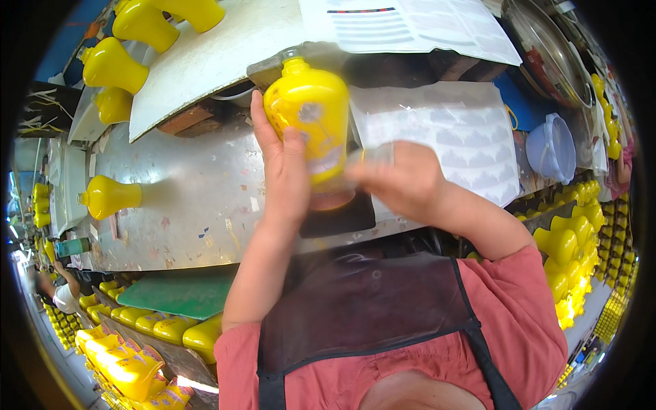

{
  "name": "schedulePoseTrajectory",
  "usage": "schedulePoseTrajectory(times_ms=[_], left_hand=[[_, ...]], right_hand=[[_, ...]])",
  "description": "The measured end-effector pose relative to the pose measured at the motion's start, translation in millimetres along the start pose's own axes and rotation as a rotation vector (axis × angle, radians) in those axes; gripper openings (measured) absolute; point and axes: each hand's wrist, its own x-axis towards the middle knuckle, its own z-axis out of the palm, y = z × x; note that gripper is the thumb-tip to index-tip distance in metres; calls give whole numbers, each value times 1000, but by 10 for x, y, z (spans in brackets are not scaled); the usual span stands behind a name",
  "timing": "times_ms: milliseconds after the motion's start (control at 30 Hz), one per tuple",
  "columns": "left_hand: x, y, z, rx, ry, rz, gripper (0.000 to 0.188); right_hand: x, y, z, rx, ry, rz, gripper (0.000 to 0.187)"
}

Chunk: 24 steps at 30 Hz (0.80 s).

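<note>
Left hand (pixel 285 176): grip holds one bottle (pixel 316 96). Right hand (pixel 404 179): blurred; cannot tell grip. One other bottle (pixel 109 197), nine o'clock.

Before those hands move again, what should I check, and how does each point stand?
1. Left hand supporting the glossy yellow vase-shaped bottle: ok, it holds the bottle's side.
2. Right hand touching the bottle: cannot tell, its fingertips are blurred.
3. Right hand's grip sharp enough to judge: not ok, motion blur.
4. White paper sheet with grey shapes beside the bottle: ok, on its right.
5. Pale lilac plastic bucket apart from both hands: ok.
</note>
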Motion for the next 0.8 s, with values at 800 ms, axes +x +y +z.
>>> schedulePoseTrajectory(times_ms=[800], left_hand=[[-80,-39,-24,71,-53,-102,119]], right_hand=[[442,63,13,-23,55,211,32]])
